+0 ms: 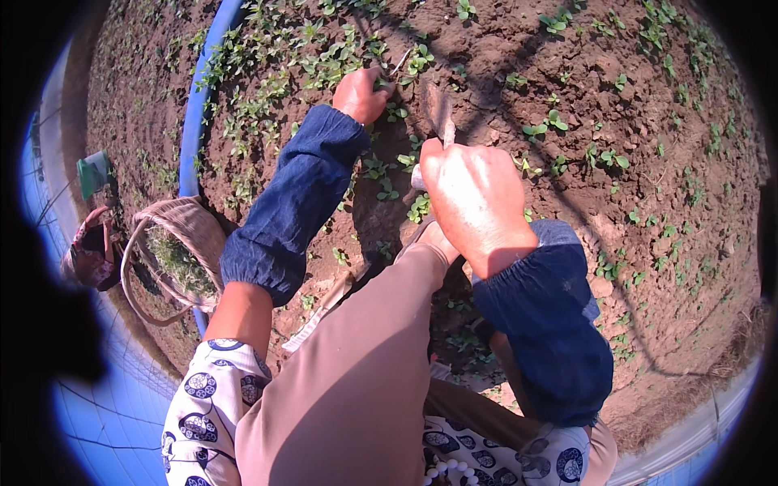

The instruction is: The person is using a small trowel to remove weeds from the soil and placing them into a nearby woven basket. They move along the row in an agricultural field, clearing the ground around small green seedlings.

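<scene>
**On brown soil [486, 44], by small green plants [614, 159], you grip a small tool [438, 109]**

Your right hand [476, 194] is closed tight around the handle of the tool. The flat brown blade pokes out past your fist, on the side away from you, down near the dirt. You cannot tell if it touches the ground. A bit of the handle's other end peeks out on the left of your fist.

Your left hand [363, 95] is farther out, up and to the left of the blade. Its fingers bend down to the ground, right by some leaves. The tips are partly hidden, so you cannot tell if they pinch a plant or hold nothing. Just beside them is a thin pale stick [401, 62].

The plants grow all around both hands. They are thick on the left and more spread out on the right. Dark shadow lines cross the soil.

Over on your left runs a fat blue pipe [197, 113]. Close to it sits a woven basket [204, 228] with a big round handle and a pile of greens [180, 261] inside. Farther left is a green tub [93, 173].

Dark blue sleeves [279, 202] cover your forearms, and your brown trouser leg [348, 364] is between them.
</scene>
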A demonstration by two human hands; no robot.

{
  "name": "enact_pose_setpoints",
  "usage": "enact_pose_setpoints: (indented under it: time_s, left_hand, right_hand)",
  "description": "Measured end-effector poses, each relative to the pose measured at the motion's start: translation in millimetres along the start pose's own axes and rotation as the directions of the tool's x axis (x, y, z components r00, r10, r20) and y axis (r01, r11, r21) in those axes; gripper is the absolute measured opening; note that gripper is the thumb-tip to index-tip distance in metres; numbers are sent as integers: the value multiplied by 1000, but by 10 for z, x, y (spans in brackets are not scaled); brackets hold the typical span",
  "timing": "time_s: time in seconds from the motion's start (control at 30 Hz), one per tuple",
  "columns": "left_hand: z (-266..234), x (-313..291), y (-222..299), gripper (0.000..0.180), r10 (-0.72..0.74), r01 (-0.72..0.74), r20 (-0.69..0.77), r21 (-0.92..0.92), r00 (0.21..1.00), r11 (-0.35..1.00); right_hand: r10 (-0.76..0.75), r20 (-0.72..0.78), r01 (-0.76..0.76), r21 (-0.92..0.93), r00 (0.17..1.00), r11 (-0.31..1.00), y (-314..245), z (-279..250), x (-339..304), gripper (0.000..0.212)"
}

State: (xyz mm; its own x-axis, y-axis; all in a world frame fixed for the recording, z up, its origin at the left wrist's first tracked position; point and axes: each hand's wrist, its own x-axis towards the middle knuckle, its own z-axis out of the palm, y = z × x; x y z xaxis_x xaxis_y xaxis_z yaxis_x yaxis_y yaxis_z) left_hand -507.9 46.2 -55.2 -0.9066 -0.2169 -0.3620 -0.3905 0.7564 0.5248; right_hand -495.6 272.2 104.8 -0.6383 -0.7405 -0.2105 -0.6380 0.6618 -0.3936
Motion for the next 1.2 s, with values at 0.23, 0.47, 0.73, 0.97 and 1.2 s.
enact_pose_setpoints:
  time_s: [0.23, 0.47, 0.73, 0.97, 1.2]
  left_hand:
    - [126, 104, -261, 15, -158, 166, 53, -328, 986, 930]
    - [201, 100, -253, 17, -190, 192, 42, -374, 981, 908]
    - [122, 77, -137, 20, -181, 198, 80, -411, 980, 890]
    - [15, -17, 96, 8, -317, 351, 168, -612, 933, 709]
    - [15, 13, 89, 11, -354, 374, 156, -591, 922, 715]
  right_hand:
    - [-193, -20, 190, -92, 981, 977, 83, 312, 263, 7]
    - [-207, 77, 207, 5, 975, 978, 400, 474, 460, 23]
    - [-169, 127, 158, 87, 978, 984, 795, 534, 319, 30]
    - [-216, 65, 206, 132, 974, 970, 706, 491, 321, 26]
    - [-147, 59, 129, 240, 987, 962, 856, 643, 360, 29]
